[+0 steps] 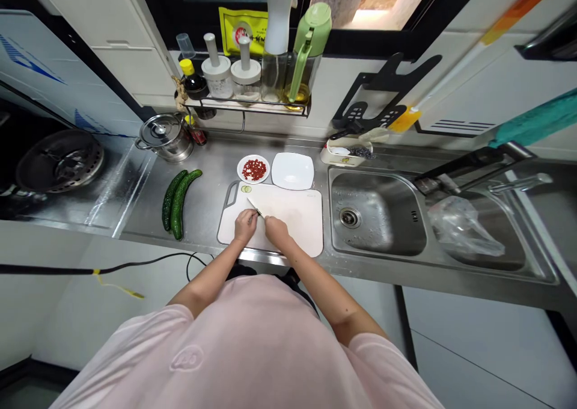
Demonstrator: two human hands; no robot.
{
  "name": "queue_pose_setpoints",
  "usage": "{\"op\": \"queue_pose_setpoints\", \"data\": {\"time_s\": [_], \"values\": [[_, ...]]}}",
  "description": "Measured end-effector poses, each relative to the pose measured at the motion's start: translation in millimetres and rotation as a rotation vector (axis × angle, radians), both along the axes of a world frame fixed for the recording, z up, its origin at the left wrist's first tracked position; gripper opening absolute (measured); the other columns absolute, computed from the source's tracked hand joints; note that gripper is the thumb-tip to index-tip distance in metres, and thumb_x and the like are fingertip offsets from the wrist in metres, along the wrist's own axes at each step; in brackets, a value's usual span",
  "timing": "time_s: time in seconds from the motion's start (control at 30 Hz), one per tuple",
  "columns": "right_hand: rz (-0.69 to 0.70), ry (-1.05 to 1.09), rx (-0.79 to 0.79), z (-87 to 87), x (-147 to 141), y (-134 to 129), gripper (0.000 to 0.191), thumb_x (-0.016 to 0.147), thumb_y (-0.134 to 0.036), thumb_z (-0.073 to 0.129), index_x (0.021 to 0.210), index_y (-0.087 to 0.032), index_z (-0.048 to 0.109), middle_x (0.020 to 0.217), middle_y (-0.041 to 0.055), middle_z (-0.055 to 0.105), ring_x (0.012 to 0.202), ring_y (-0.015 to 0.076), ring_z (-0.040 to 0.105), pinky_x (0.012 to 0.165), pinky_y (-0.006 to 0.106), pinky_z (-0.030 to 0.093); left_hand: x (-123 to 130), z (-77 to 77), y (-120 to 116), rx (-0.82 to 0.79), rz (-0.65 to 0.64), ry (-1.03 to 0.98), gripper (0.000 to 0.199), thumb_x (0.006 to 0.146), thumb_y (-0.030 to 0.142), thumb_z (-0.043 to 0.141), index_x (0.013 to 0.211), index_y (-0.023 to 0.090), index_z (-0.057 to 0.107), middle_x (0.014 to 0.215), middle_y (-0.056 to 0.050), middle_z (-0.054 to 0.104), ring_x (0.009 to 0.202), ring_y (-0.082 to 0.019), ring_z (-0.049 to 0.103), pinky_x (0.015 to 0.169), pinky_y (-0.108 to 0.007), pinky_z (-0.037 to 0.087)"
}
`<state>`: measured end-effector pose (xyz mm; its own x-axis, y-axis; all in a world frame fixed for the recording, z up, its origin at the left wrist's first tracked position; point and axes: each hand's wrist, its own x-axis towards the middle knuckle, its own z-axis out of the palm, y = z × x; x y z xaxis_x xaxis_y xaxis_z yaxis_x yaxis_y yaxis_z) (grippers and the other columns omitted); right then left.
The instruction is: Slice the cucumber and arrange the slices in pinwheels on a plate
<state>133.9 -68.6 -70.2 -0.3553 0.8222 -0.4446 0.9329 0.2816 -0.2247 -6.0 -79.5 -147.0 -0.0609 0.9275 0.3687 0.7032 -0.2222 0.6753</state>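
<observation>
Though its handle is hidden in the clasping right grip point(277, 231), the knife point(253, 205) shows its blade over the cutting board point(295, 216). Fingers bunched, the left grip point(246, 225) adjoins it; whether it pinches anything, I cannot tell. Beyond both grips lie green slices point(246, 189); left of them, two cucumbers point(179, 201).

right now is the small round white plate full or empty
The small round white plate is partly full: chopped red pieces cover its middle, and bare white rim shows around them.
</observation>
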Motion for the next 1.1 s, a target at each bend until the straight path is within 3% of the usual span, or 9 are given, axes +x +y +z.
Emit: {"op": "queue_pose_setpoints", "data": {"time_s": [0.27, 0.73, 1.1], "values": [[-0.01, -0.008, 0.008, -1.4, 17.6, -19.9, 0.026, 0.088, -0.003, 0.036, 0.103, -0.013, 0.055, 0.099, 0.0123, 0.063, 0.092, 0.0202, 0.063, 0.074, 0.027, 0.046, -0.1, 1.6, 0.3, -0.002, -0.006, 0.003, 0.016, 0.089, 0.021, 0.046, 0.087, 0.02, 0.062, 0.086, -0.006, 0.065, 0.084, -0.017, 0.059, 0.077, -0.031, 0.046], [0.0, -0.016, 0.024, 2.0, -6.0, 0.9, 0.025, 0.091, -0.008, 0.035, 0.107, -0.013, 0.054, 0.103, 0.0125, 0.063, 0.094, 0.019, 0.063, 0.075, 0.025, 0.047, 0.6, 0.4, -0.7, -0.004, 0.009, -0.007, 0.016, 0.089, 0.022, 0.047, 0.087, 0.02, 0.062, 0.086, -0.006, 0.064, 0.084, -0.017, 0.059, 0.077, -0.031, 0.046], [-0.003, -0.014, 0.025, -2.9, 12.8, -14.9, 0.028, 0.087, -0.003, 0.036, 0.105, -0.013, 0.055, 0.1, 0.0124, 0.064, 0.092, 0.0199, 0.064, 0.075, 0.027, 0.046, 0.4, 2.8, -0.3, 0.009, -0.004, -0.001, 0.015, 0.089, 0.021, 0.046, 0.086, 0.021, 0.061, 0.086, -0.005, 0.063, 0.086, -0.017, 0.058, 0.079, -0.032, 0.046]]}}
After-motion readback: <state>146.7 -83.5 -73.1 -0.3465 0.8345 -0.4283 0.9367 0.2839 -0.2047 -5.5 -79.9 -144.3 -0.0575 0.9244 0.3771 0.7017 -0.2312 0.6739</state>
